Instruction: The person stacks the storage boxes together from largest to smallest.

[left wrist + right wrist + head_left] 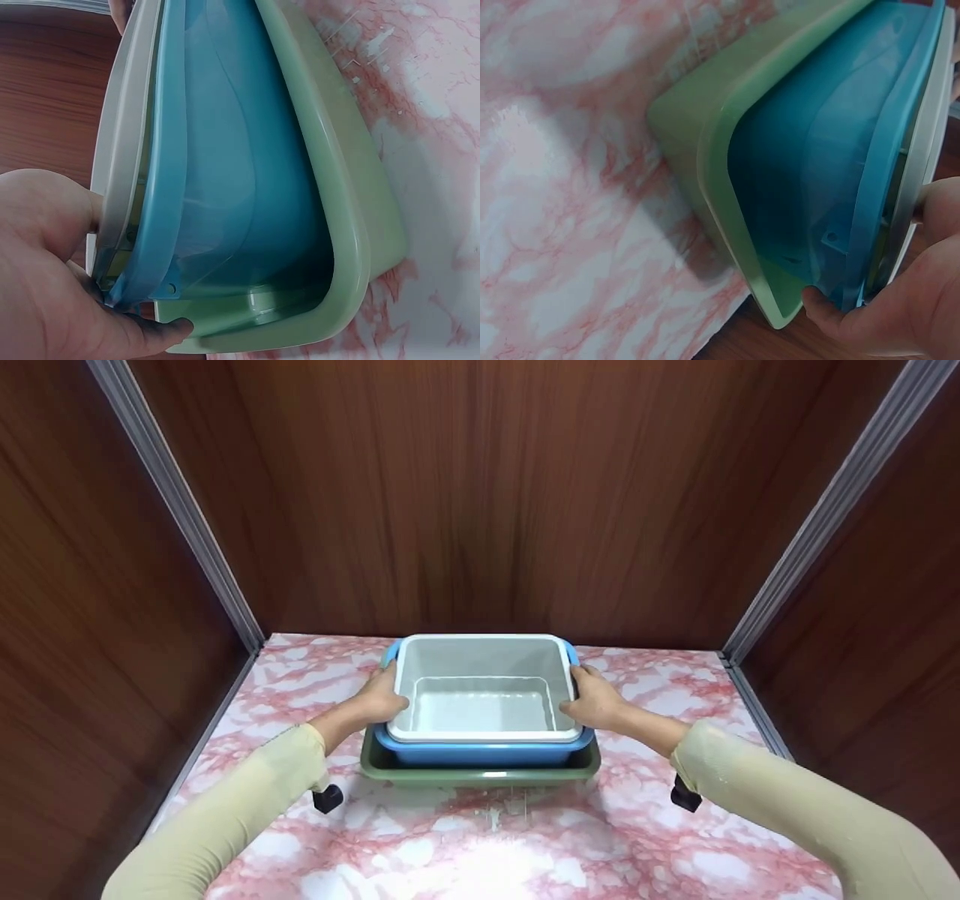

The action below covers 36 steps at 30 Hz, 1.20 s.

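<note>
A white rectangular basin (480, 656) sits nested in a blue basin (484, 753), which stands inside a green basin (480, 777) on the table. My left hand (381, 697) grips the left ends of the white and blue rims, thumb over the white edge and fingers below. On the opposite side, my right hand (598, 703) holds the right ends the same way. Both wrist views show the blue wall (225, 165) rising well above the green rim (718, 161), with a gap between them. Fingertips of each hand come close to the green rim.
The table (285, 840) has a pink and white marbled top. Brown wood-grain panels (465, 495) enclose it at the back and both sides, joined by grey metal corner posts (180, 502). Pale marks (495, 814) show on the tabletop in front of the basins.
</note>
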Each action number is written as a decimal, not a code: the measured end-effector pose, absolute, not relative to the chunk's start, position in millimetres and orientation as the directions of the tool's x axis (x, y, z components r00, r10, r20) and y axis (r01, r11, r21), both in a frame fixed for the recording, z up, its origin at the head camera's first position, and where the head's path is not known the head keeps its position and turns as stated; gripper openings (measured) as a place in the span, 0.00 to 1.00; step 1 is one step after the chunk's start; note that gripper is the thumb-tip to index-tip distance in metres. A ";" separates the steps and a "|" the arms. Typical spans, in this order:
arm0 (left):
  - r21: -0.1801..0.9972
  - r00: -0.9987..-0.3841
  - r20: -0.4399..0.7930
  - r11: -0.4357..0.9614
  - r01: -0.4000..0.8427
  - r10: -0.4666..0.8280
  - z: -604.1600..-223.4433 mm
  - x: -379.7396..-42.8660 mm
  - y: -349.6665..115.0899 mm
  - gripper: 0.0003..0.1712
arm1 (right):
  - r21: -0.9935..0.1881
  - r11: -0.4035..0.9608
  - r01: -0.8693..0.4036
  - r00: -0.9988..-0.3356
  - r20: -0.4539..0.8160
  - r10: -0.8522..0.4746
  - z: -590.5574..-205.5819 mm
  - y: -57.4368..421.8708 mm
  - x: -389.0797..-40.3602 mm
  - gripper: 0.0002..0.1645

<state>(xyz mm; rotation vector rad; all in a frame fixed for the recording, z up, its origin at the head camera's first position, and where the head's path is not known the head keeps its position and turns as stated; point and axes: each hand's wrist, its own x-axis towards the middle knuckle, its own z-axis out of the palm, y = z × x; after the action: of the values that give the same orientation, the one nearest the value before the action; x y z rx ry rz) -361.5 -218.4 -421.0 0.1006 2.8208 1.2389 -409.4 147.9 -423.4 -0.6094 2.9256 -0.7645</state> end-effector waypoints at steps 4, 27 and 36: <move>0.734 -0.996 -0.040 0.679 0.025 0.080 -421.3 -361.4 -217.8 0.49 | -0.483 0.802 -0.352 -0.924 0.043 -0.380 -423.7 148.0 -408.3 0.47; 0.660 -0.991 -0.129 0.750 -0.054 0.043 -417.0 -360.6 -211.4 0.51 | -0.425 0.808 -0.409 -0.904 0.066 -0.423 -419.0 151.0 -405.2 0.54; 0.475 -0.996 -0.037 0.878 0.058 0.086 -395.5 -362.4 -206.6 0.49 | -0.325 0.803 -0.499 -0.864 0.114 -0.491 -398.4 151.1 -407.3 0.55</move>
<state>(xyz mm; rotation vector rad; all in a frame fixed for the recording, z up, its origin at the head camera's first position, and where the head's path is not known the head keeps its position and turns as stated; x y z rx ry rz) -362.4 -206.6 -395.5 0.1150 2.9891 0.7527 -407.3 151.1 -398.4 -0.8257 3.0065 -0.5522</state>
